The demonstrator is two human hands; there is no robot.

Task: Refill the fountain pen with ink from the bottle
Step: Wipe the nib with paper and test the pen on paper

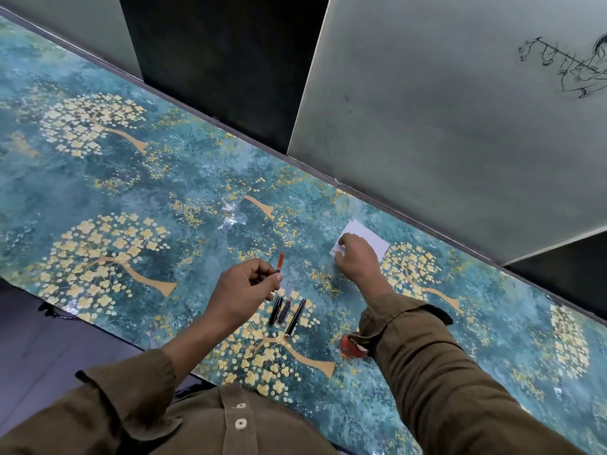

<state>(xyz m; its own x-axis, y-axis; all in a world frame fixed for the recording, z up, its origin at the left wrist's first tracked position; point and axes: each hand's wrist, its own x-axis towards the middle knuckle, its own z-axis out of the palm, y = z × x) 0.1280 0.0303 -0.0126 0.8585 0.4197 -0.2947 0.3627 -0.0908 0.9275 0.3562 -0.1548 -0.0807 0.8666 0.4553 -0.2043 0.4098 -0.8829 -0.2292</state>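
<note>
Your left hand (244, 284) pinches the pen's orange ink converter (280, 261) above the table (98, 192), with the loose pen parts (288, 311) just below. Your right hand (356, 257) curls onto the white paper (368, 236), so I judge you're mid-refill; next, wipe the converter, while the red-capped ink bottle (353, 348) sits under your right sleeve.

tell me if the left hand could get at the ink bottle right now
Probably not easily: the left hand already pinches the orange-tipped pen part, and the red ink bottle sits half hidden under the right sleeve, which crosses the way.

Orange-ended pen section (279, 262) upright (3 pcs (288, 312) flat)
</note>
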